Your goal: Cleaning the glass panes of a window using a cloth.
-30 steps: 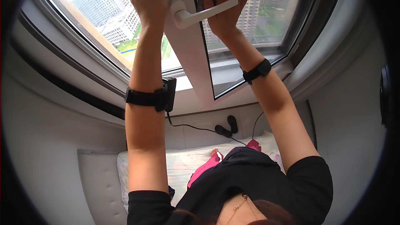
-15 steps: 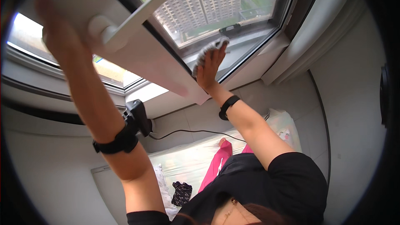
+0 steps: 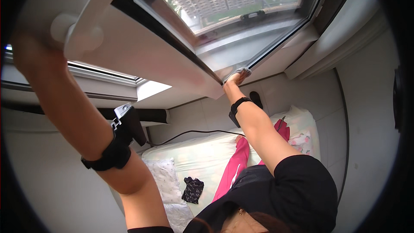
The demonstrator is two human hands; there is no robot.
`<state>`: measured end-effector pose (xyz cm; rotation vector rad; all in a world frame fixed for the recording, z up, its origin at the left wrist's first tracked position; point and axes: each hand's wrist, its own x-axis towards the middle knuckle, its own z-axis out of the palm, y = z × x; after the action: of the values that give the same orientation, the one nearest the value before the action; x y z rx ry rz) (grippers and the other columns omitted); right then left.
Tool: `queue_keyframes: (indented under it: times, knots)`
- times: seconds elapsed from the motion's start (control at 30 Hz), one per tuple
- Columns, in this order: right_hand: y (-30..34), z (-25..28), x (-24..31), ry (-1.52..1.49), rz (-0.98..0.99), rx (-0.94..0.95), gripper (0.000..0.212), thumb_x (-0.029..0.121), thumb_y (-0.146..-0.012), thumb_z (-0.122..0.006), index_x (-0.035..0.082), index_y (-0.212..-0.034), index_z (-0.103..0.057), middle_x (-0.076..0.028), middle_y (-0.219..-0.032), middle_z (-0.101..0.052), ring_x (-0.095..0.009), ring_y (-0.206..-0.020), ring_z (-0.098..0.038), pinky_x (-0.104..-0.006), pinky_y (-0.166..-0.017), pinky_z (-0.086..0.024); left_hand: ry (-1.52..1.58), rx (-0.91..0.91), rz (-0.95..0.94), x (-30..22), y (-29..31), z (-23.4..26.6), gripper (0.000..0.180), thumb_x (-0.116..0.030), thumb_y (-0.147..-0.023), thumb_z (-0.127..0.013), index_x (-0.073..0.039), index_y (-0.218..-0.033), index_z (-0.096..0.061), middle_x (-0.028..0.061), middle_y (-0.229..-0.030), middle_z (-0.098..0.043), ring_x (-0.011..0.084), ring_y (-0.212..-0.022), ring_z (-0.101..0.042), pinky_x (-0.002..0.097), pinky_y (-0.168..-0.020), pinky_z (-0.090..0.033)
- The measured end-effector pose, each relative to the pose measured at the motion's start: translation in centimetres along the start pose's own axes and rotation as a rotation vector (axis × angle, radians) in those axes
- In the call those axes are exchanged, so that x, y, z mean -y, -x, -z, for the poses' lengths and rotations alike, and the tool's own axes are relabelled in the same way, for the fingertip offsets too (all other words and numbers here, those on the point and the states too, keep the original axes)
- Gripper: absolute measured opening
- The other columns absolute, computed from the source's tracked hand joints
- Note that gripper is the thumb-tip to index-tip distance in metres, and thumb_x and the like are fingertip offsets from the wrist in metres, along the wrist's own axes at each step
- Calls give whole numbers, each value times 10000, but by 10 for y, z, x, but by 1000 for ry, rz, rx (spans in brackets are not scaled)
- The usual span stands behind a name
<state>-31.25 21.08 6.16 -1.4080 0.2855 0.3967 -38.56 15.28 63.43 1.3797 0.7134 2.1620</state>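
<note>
A white window sash [image 3: 142, 54] stands swung inward, with its white handle [image 3: 92, 15] at the upper left. My left hand [image 3: 36, 54] is at the sash edge beside the handle; its fingers are blurred and in shadow, so their grip cannot be made out. At the sash's lower corner, my right hand [image 3: 234, 79] holds a grey cloth [image 3: 244, 73] against the bottom of the glass pane [image 3: 241, 47]. The fingers bend around the cloth and are partly hidden.
Below lies a bed [image 3: 207, 155] with a pillow [image 3: 161, 174] and a black patterned cloth [image 3: 192, 190]. A cable [image 3: 194, 133] runs from the device [image 3: 129, 121] on my left arm. A curtain [image 3: 332, 39] hangs at the right; a dark shoe [image 3: 255, 99] lies on the floor.
My right hand has moved down and right with the cloth, from the pane to the lower corner. The sash and its handle have shifted left in view, with my left hand lower and further left.
</note>
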Motion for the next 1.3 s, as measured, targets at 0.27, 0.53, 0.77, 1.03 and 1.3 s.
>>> queue_keyframes:
  times: [0.27,0.53,0.77,1.03,1.3]
  knots:
    - [57,-6,105,-330,-322,30,558,388,-942,-136,99,-1408,-35,-21,-1478,22,-176,-1353,-64,-327,-1089,-68,-89,184,37,35,-17,23,699,-574,-837,-435,15,-1209,-385,153,-1113,-490,270,-998,-491,363,-877,-390]
    - [157,-10,255,62,812,327,641,436,-924,-232,40,-1397,-56,-215,-1443,41,-411,-1317,49,-495,-1048,18,-89,272,-40,46,-18,12,576,-489,-873,-460,69,-996,-535,102,-817,-583,166,-720,-516,285,-683,-417]
    - [144,-18,398,78,1632,325,547,371,-888,-303,38,-1319,-355,-241,-1405,-188,-463,-1299,-82,-564,-1009,-27,-100,277,29,22,-9,6,596,-495,-860,-475,82,-1003,-525,119,-873,-555,184,-784,-514,291,-707,-414]
    - [76,-22,463,73,1788,257,558,430,-894,-262,115,-1350,-314,-179,-1433,-161,-419,-1316,-86,-575,-1016,-58,-42,325,76,26,-4,12,556,-452,-876,-482,77,-1041,-518,122,-998,-502,180,-849,-501,295,-755,-405]
    - [-46,-31,498,48,1391,100,562,397,-917,-229,73,-1375,-219,-195,-1425,-153,-404,-1302,-132,-509,-1038,-103,-97,207,39,24,6,13,473,-419,-898,-469,31,-1032,-527,46,-846,-553,110,-740,-492,249,-664,-414]
